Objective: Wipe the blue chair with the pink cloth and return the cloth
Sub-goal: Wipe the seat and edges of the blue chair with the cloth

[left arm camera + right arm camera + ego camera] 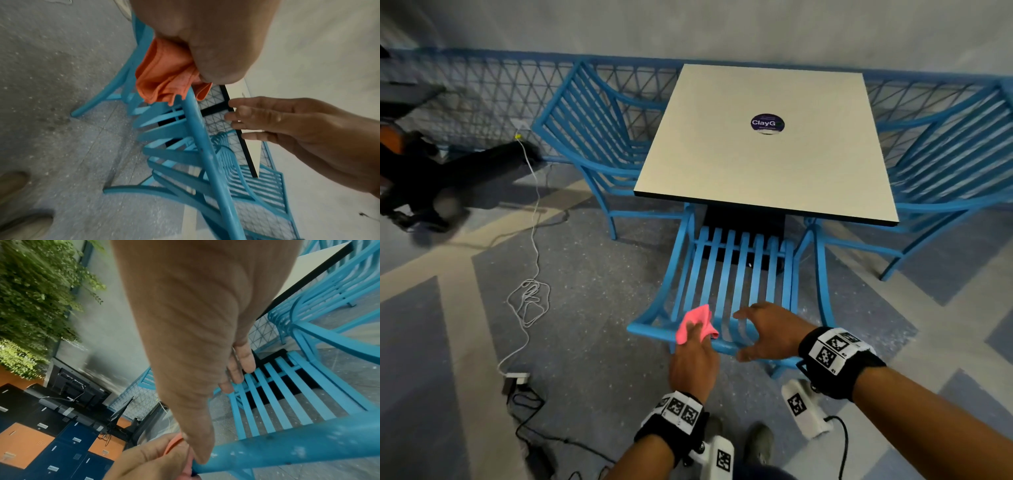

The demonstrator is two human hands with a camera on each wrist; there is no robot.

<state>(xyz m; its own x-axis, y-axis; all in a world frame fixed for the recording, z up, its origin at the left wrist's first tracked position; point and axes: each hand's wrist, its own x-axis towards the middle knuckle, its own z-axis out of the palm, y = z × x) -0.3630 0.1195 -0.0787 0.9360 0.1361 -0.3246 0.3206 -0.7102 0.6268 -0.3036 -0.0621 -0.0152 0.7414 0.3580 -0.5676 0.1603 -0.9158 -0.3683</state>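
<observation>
Now gripping pink cloth (697, 323) on blue chair (736, 274) rail with left hand (693, 363) (right hand (767, 330) spread wide, holding nothing).

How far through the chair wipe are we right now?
Early. The left hand grips the pink cloth against the top rail of the blue chair. The right hand is open just over that rail, not clearly gripping. Which parts are already wiped cannot be told. Left: slats, seat, arms, then returning the cloth.
</observation>
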